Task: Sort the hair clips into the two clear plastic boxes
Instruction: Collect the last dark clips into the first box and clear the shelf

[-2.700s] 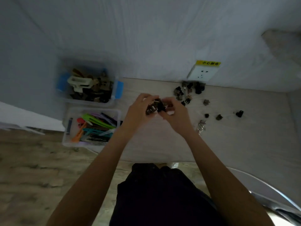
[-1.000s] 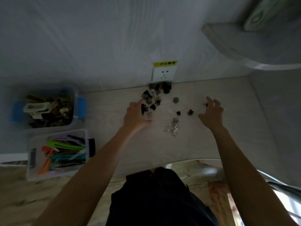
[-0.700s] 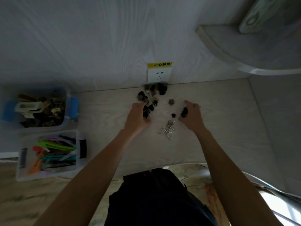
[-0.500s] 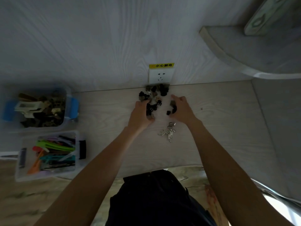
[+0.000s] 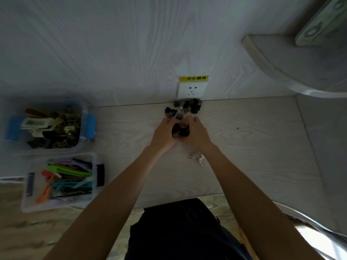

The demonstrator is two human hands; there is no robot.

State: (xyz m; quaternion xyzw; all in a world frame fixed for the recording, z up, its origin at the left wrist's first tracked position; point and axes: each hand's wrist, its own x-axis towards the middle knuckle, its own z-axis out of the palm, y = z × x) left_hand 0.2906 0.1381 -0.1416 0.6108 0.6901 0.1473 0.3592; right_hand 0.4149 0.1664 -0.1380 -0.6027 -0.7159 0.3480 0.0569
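My left hand and right hand cup dark small clips; far box holds brownish claw clips, near box colourful long ones, details blurred.

Showing one readable text only: a yellow sticker sitting on the wall directly above a white wall socket, touching its top edge, carrying black Chinese characters reading 小心触电, with a small reddish mark at the left end too blurred to make out. Showing no brand name or number on the socket face itself, only its plug holes. Carrying no legible lettering on the two plastic boxes at the left or on anything lying on the desk.
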